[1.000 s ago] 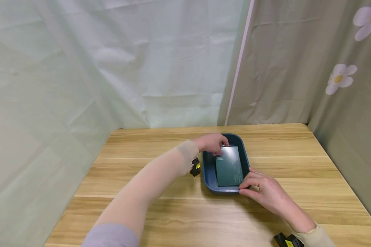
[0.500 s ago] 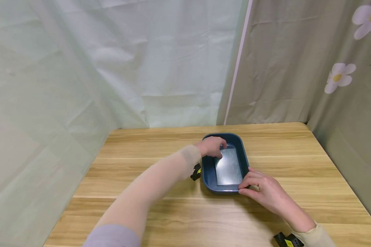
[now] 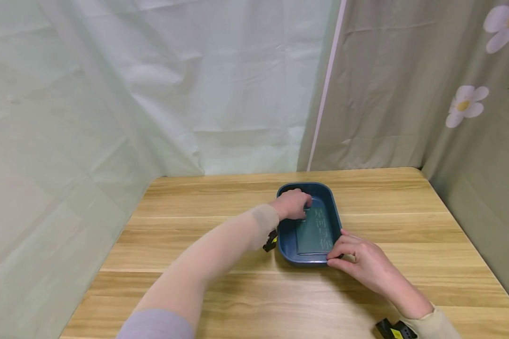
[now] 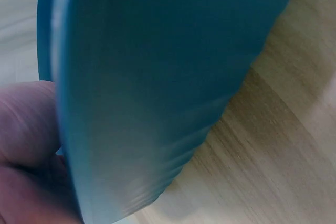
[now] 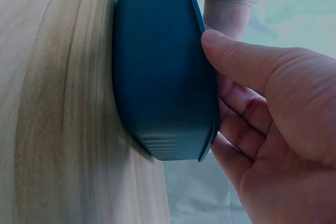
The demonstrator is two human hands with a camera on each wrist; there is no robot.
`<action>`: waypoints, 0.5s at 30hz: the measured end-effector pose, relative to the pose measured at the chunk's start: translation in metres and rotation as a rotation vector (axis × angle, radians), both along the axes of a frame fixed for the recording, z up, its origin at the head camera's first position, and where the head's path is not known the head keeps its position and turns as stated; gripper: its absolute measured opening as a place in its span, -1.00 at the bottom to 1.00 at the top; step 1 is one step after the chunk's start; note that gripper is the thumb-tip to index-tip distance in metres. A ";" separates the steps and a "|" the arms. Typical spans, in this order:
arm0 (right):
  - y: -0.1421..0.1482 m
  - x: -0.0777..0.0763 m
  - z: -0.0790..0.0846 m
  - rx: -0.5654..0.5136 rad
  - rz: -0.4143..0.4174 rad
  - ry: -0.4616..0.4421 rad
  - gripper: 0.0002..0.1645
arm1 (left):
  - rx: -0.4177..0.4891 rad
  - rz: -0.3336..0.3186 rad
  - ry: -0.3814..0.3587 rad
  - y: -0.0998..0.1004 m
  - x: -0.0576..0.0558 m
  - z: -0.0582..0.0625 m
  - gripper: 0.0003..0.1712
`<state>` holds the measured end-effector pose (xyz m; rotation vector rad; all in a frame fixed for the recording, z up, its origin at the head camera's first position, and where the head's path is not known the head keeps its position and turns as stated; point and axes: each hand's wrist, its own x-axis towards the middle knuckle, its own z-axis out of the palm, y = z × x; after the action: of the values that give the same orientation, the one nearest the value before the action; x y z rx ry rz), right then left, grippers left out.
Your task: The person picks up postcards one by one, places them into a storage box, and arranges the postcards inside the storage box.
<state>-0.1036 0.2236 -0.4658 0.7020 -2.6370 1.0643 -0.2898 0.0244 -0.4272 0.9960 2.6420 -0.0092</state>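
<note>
A deep blue plastic tub [image 3: 289, 248] with rounded corners stands on the wooden table. In it lies a dark green flat rectangular item [image 3: 315, 234], a box or book, with faint pale print on its face. My left hand [image 3: 291, 204] reaches over the tub's left wall, fingers curled at the item's far end; the palm hides that corner. At the near right corner, my right hand [image 3: 359, 260] pinches the tub's rim. The right wrist view shows the right thumb on the outside of the tub [image 5: 163, 72] and the fingers over the rim. Part of the left hand [image 4: 29, 145] shows behind the tub's wall [image 4: 152, 87].
The wooden table [image 3: 254, 301] extends around the tub on all sides. Pale curtains [image 3: 246, 94] hang behind and beside it, with flower prints on the right. Each wrist carries a black device, such as the right one [image 3: 395, 329].
The green item has gone down flatter into the tub, its glare passing across and fading. My left hand has sunk slightly lower with it. My right hand stays at the rim.
</note>
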 end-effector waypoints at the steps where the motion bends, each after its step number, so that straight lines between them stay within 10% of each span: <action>1: 0.000 0.000 0.000 0.001 -0.001 0.000 -0.60 | -0.002 0.000 0.007 0.000 0.000 -0.001 -0.60; 15: 0.000 0.001 0.000 0.006 -0.001 -0.019 -0.64 | 0.005 0.008 0.013 0.002 0.004 -0.006 -0.61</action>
<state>-0.1031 0.2236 -0.4656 0.6949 -2.6571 1.0688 -0.2859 0.0260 -0.4329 0.9903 2.6590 -0.0072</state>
